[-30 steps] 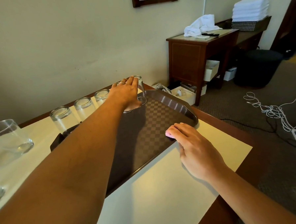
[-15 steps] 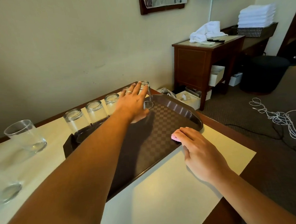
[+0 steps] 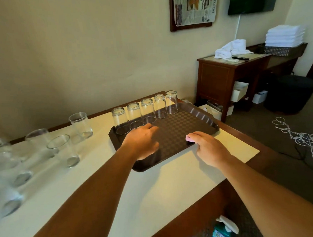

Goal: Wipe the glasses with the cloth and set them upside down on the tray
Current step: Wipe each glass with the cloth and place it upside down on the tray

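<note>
Desk (image 3: 173, 186): cream top with a wood edge, under both hands
Tray (image 3: 203, 124): dark, checkered; under and beyond the hands
Upturned glasses (image 3: 148, 110): five in a row on the tray's far side, just beyond the left hand
Upright glasses (image 3: 63, 150): on the desk, well left of the left hand
Left hand (image 3: 142, 143): over the tray; fingers loosely curled, holding nothing
Right hand (image 3: 210, 148): at the tray's near edge; fingers hold the pink cloth (image 3: 189, 139)

Five clear upturned glasses (image 3: 144, 110) are standing in a row along the far edge of the dark checkered plastic tray (image 3: 202, 118); upright clear glass tumblers (image 3: 63, 150) are sitting left of it on the pale-topped wooden table (image 3: 155, 187).
</note>
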`<state>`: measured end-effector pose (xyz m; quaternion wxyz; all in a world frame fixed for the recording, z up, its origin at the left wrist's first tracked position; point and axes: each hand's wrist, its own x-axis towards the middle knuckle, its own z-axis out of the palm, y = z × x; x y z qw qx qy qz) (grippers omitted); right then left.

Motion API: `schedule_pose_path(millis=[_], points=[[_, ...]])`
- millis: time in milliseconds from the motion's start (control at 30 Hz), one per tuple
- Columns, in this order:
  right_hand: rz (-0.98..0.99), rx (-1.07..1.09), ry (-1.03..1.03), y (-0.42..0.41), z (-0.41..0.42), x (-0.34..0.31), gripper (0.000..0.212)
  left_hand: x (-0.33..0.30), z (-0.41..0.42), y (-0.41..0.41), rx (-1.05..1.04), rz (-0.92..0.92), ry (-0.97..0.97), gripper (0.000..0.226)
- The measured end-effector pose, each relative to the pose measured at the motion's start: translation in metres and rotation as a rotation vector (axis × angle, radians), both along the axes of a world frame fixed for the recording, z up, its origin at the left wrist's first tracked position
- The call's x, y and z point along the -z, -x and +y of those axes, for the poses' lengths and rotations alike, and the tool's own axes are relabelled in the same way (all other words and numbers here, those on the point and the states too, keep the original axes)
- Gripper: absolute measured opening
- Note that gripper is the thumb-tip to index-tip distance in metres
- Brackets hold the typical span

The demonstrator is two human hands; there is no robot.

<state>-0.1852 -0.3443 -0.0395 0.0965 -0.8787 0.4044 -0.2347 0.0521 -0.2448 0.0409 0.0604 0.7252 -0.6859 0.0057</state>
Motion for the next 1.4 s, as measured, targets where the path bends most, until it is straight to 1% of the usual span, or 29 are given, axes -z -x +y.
schedule_pose_path(millis=[133, 200, 400, 533, 667, 767, 833, 900, 1000, 1100, 1233, 1400], points=[[-0.030, -0.095, -0.027, -0.025, 0.043, -0.013, 0.058, 0.011, 0.073, -0.011, -0.110, 0.065, -0.011, 0.053], [-0.051, -0.158, -0.034, -0.042, 0.068, -0.016, 0.060, 0.018, 0.113, -0.020, -0.164, 0.107, 0.013, 0.053], [-0.071, -0.358, -0.025, -0.105, 0.153, -0.011, 0.056, 0.037, 0.227, -0.059, -0.340, 0.171, 0.122, 0.051], [-0.048, -0.470, -0.045, -0.146, 0.195, -0.005, 0.056, 0.052, 0.290, -0.093, -0.525, 0.289, 0.205, 0.051], [-0.027, -0.533, -0.007, -0.178, 0.210, 0.005, 0.055, 0.061, 0.330, -0.130, -0.744, 0.413, 0.336, 0.050], [0.001, -0.517, 0.020, -0.192, 0.212, 0.005, 0.054, 0.063, 0.340, -0.149, -0.879, 0.507, 0.469, 0.048], [0.029, -0.523, 0.022, -0.195, 0.212, 0.003, 0.049, 0.064, 0.339, -0.159, -0.965, 0.588, 0.553, 0.049], [0.009, -0.543, 0.046, -0.194, 0.212, 0.000, 0.042, 0.066, 0.335, -0.170, -1.020, 0.650, 0.589, 0.057], [-0.058, -0.552, 0.096, -0.194, 0.210, 0.008, 0.038, 0.070, 0.327, -0.186, -1.071, 0.683, 0.577, 0.077], [-0.094, -0.525, 0.063, -0.196, 0.210, 0.026, 0.041, 0.072, 0.318, -0.202, -1.107, 0.663, 0.540, 0.086], [-0.126, -0.489, -0.035, -0.199, 0.205, 0.033, 0.043, 0.071, 0.302, -0.215, -1.089, 0.657, 0.501, 0.084], [-0.106, -0.480, -0.019, -0.196, 0.207, 0.031, 0.042, 0.071, 0.290, -0.222, -1.084, 0.704, 0.536, 0.077]])
